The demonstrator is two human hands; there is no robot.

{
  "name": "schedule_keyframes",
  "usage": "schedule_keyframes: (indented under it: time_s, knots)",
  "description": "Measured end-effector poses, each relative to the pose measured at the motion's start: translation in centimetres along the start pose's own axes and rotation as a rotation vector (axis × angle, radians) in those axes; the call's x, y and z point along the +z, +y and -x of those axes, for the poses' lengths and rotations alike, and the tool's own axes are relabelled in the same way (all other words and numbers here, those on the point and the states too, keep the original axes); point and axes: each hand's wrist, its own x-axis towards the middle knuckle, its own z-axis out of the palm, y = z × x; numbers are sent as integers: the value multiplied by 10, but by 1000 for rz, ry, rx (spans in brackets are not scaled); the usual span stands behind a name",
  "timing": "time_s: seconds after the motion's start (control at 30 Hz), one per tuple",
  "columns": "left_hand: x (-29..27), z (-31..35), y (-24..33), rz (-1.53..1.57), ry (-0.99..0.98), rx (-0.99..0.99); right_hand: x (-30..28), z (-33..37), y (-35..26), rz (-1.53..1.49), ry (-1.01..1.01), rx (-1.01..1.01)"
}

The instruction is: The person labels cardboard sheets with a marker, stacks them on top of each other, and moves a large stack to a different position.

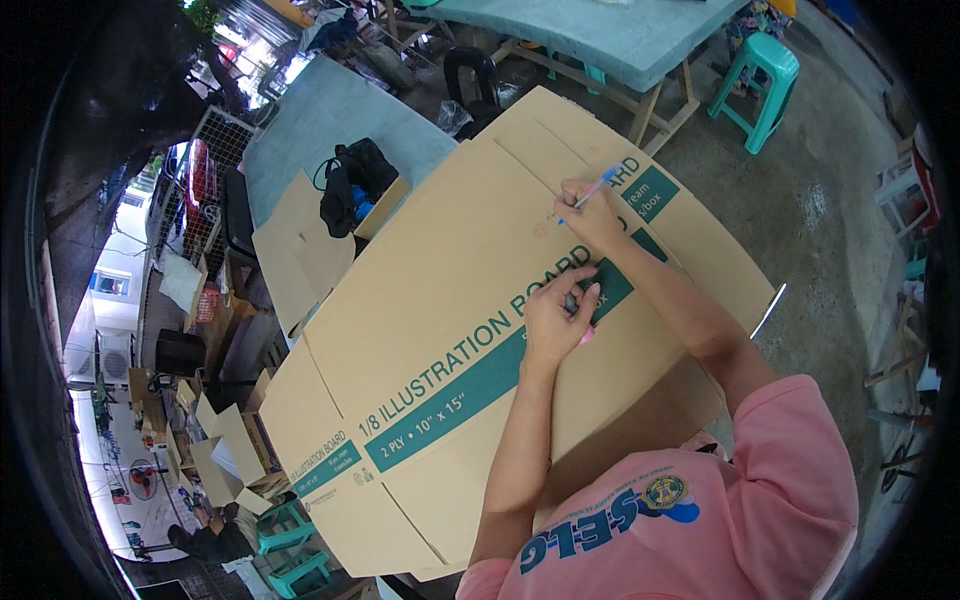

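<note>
A large flattened cardboard box (450, 270), brown with green printed bands and lettering, lies spread out in front of me. Near its far right part, my right hand (592, 214) grips a slim blue-and-white pen (606, 180), its lower end close to the cardboard. Resting on a green band, nearer to me, is my left hand (560, 318) with its fingers curled. Something small and dark shows between those fingers, and a bit of pink peeks out beside the palm. What exactly the left hand holds is mostly hidden.
Behind the cardboard stands a grey-blue table (340, 120) with a black bag (360, 175) beside a cardboard piece (300, 245). Another table (600, 35) is farther back. A green stool (762, 85) stands at the far right; opened boxes (225, 455) and green stools (285, 528) lie left.
</note>
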Motion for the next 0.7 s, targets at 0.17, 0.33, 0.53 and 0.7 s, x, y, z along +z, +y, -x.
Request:
schedule_keyframes:
  time_s: [0.17, 0.33, 0.53, 0.7]
  knots:
    - [1, 0, 0, 28, 6, 5, 1, -2, 0, -35, -7, 1]
    - [2, 0, 1, 55, 10, -3, -2, -1, 1, 65, 7, -50]
    - [0, -1, 2, 30, 1, -6, -3, -2, 4, 62, 35, -28]
    - [2, -1, -1, 23, 39, 41, -2, -1, 9, -12, 45, 52]
